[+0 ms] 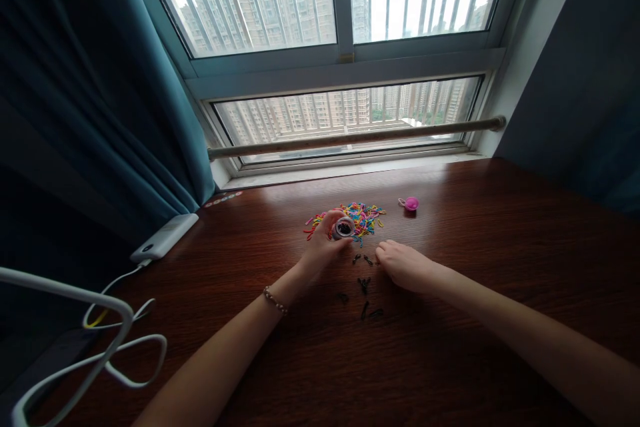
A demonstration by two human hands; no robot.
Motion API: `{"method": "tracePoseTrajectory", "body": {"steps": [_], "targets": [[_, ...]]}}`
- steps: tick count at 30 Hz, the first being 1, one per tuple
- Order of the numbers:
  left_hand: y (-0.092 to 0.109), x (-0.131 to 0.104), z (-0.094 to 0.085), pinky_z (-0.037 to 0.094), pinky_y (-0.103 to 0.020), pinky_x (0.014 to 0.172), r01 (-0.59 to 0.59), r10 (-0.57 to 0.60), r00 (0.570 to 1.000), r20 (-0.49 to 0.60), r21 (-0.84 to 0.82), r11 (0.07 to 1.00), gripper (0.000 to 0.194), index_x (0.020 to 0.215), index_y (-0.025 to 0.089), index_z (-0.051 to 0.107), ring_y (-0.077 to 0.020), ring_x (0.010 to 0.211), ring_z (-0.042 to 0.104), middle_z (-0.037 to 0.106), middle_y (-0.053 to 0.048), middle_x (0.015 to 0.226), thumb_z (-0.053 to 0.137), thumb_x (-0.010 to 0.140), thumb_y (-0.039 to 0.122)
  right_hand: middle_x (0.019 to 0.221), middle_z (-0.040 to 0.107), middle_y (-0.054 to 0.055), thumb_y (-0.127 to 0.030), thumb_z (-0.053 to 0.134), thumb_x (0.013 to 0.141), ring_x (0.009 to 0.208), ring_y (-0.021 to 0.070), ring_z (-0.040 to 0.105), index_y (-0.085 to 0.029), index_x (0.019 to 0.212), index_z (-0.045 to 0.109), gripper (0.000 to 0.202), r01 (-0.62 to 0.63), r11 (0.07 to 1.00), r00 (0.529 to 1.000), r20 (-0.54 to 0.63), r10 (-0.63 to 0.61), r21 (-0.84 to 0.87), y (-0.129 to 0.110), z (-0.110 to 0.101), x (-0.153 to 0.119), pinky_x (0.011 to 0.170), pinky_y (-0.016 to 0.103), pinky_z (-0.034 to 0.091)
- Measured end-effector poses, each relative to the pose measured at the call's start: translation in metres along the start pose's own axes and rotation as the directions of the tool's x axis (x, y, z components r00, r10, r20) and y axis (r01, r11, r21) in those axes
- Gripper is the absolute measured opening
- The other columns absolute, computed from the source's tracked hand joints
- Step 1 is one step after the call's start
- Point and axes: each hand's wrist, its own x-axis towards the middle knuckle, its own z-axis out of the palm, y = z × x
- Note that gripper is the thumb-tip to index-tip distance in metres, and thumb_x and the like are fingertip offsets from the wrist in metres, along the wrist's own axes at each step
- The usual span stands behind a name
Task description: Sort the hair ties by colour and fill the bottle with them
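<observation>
My left hand (325, 240) is wrapped round a small clear round jar (343, 227), its open mouth tilted towards me and dark bits showing inside. Behind and around that jar spreads a pile of small multicoloured loops (367, 215), perhaps hair elastics. My right hand (400, 264) rests low over the table with its fingertips pinched together; what they hold, if anything, is too small to make out. Between my hands and nearer to me lie several small dark loops (364, 285) in little groups, one pair (362, 259) close to my right fingertips.
Beyond my right hand sits a pink round trinket (411, 203) with a pale loop. A white power strip (164, 238) and its white cable (107, 347) occupy the left side. The brown wooden table (490, 227) reaches to a barred window; a blue curtain (125, 100) hangs left.
</observation>
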Motion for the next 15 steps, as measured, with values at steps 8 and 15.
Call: {"method": "tracePoseTrajectory", "body": {"steps": [8, 15], "targets": [[0.007, -0.008, 0.013, 0.041, -0.027, 0.077, -0.039, 0.022, 0.993, 0.116, 0.143, 0.989, 0.034, 0.099, 0.018, 0.054, -0.0162, 0.085, 0.053, 0.058, -0.003, 0.094, 0.065, 0.066, 0.018, 0.075, 0.054, 0.002, -0.030, 0.047, 0.085, 0.063, 0.0128, 0.047, -0.017, 0.084, 0.054, 0.015, 0.049, 0.782, 0.787, -0.506, 0.352, 0.622, -0.019, -0.025, 0.011, 0.058, 0.024, 0.040], [0.004, -0.010, 0.018, 0.042, -0.027, 0.079, -0.018, 0.008, 0.991, 0.131, 0.079, 0.997, 0.042, 0.103, 0.018, 0.051, -0.0165, 0.088, 0.054, 0.058, -0.004, 0.098, 0.067, 0.065, 0.018, 0.073, 0.055, 0.003, -0.028, 0.058, 0.078, 0.074, 0.0171, 0.047, -0.024, 0.081, 0.069, 0.011, 0.035, 0.926, 0.693, -0.676, 0.249, 0.377, -0.022, -0.018, 0.011, 0.068, 0.029, 0.039]]}}
